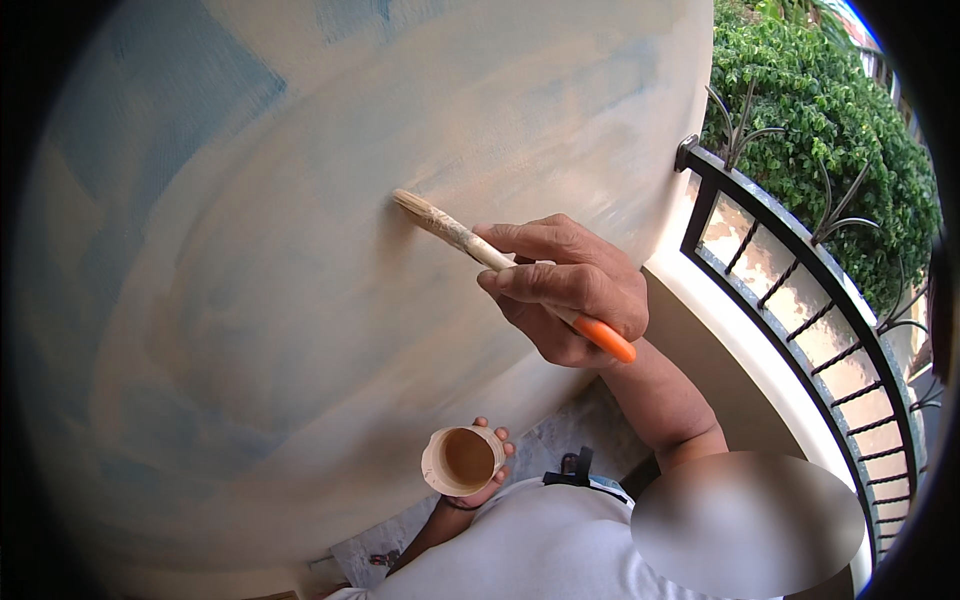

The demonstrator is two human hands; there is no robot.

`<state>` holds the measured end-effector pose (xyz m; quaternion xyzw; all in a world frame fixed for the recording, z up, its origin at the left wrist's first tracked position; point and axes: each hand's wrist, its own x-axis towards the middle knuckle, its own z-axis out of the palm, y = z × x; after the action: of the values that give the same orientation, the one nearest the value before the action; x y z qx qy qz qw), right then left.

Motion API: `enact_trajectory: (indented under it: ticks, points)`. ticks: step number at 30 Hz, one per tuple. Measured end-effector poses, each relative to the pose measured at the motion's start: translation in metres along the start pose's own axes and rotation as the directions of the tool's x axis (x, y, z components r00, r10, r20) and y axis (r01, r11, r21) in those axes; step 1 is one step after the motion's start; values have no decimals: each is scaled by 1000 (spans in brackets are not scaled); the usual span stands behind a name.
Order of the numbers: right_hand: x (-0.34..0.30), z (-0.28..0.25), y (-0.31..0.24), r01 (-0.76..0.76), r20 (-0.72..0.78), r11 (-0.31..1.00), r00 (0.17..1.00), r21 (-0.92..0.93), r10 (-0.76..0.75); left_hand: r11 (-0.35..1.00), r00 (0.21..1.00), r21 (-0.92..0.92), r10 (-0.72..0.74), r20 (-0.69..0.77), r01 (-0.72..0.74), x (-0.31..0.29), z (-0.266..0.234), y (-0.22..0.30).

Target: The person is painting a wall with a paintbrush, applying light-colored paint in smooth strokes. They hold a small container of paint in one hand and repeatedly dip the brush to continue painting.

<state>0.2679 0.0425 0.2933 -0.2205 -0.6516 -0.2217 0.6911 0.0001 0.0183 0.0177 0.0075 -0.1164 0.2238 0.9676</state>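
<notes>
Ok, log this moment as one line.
right hand: gripping paintbrush | left hand: holding cup, brownish inside | wall: blue and beige | bristles: contact unclear

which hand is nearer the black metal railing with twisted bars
Right. The right hand is left of the black metal railing, not touching; the left hand is lower and farther left.

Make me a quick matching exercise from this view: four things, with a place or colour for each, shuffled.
1. Paintbrush
2. Pale cup
3. Metal railing
4. Leafy bush

A. Black, with twisted bars
B. In the left hand, with brown liquid inside
C. Green, at the upper right
D. Between right hand fingers and thumb

Pairs: 1-D, 2-B, 3-A, 4-C
</notes>
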Motion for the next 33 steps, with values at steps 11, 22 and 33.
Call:
enact_trajectory:
  ticks: [11,22,33]
  points:
    - [15,-103,91,-311,-590,889,806,-337,58,999,999,1,42,-3,-42,-5,-8,2]
    - [-2,-98,92,-427,-378,839,754,338,536,999,1000,46,-5,-17,6,1,-12,6]
    - [4,-173,154,-468,-608,883,713,-41,350,999,997,43,-29,-66,32,3,-2,-11]
